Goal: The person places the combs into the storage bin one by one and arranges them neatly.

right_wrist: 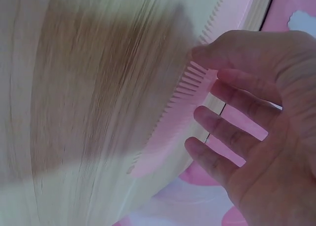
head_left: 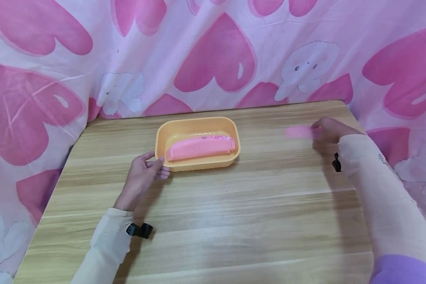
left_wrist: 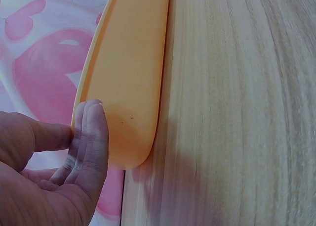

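An orange-yellow plastic basin (head_left: 198,165) with rounded corners sits on the wooden table, and a pink comb (head_left: 202,149) lies inside it. At the basin's left front corner, my left hand (head_left: 140,173) grips the rim between thumb and fingers; the left wrist view shows the fingers against the basin's outer wall (left_wrist: 131,63). Over to the right, my right hand (head_left: 331,129) pinches a second pink comb (head_left: 298,132), blurred in the head view. Seen from the right wrist, the thumb presses on the teeth of this comb (right_wrist: 173,129), and the other fingers are spread apart.
The wood-grain table (head_left: 241,221) has its back edge against a pink cloth (head_left: 149,79) printed with hearts and white cartoon animals. This cloth also hangs along the left and right sides. Small black devices (head_left: 139,230) are strapped on both sleeves.
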Available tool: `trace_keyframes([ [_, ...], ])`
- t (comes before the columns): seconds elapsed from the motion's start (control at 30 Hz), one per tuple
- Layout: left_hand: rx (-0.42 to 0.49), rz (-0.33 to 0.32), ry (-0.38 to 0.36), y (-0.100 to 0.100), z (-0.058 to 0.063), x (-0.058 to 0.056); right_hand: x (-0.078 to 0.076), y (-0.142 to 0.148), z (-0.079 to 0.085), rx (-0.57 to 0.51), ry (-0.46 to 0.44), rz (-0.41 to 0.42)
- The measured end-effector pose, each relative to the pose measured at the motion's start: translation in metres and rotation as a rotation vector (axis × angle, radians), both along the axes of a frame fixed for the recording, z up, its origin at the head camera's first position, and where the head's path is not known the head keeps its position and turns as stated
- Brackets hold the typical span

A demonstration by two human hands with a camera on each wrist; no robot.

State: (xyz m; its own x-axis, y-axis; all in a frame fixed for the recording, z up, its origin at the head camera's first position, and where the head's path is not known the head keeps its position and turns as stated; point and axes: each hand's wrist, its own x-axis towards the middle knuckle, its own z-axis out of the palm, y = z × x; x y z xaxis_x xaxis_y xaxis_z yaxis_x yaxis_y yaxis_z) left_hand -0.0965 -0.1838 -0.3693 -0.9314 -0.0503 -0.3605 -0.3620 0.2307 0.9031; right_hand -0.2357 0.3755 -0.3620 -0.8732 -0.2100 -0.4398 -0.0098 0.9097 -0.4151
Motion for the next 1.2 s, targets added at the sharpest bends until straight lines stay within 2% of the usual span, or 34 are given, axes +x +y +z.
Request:
trace_keyframes([
  [0.07,-0.001,0.002,-0.002,0.000,0.000,0.000,0.000,-0.004,-0.001,-0.006,0.011,0.008],
  [0.1,-0.001,0.003,-0.003,0.000,0.000,0.000,-0.002,-0.006,-0.003,0.048,0.093,0.084],
  [0.17,-0.002,0.004,-0.004,0.000,-0.001,-0.001,-0.003,-0.009,-0.004,0.054,0.136,0.134],
  [0.27,-0.003,0.001,-0.004,0.000,-0.001,0.000,-0.004,-0.013,-0.006,0.032,0.161,0.166],
  [0.53,-0.013,0.002,-0.008,0.000,-0.001,-0.001,-0.004,-0.024,-0.007,0.041,0.155,0.193],
  [0.73,-0.001,0.000,0.008,0.000,0.000,0.001,-0.004,-0.029,-0.008,0.055,0.131,0.165],
  [0.9,0.019,-0.003,0.030,0.000,0.001,0.001,-0.004,-0.033,-0.010,0.032,0.161,0.181],
  [1.2,0.012,-0.001,0.024,0.000,0.002,0.001,-0.005,-0.044,-0.011,0.033,0.192,0.237],
])
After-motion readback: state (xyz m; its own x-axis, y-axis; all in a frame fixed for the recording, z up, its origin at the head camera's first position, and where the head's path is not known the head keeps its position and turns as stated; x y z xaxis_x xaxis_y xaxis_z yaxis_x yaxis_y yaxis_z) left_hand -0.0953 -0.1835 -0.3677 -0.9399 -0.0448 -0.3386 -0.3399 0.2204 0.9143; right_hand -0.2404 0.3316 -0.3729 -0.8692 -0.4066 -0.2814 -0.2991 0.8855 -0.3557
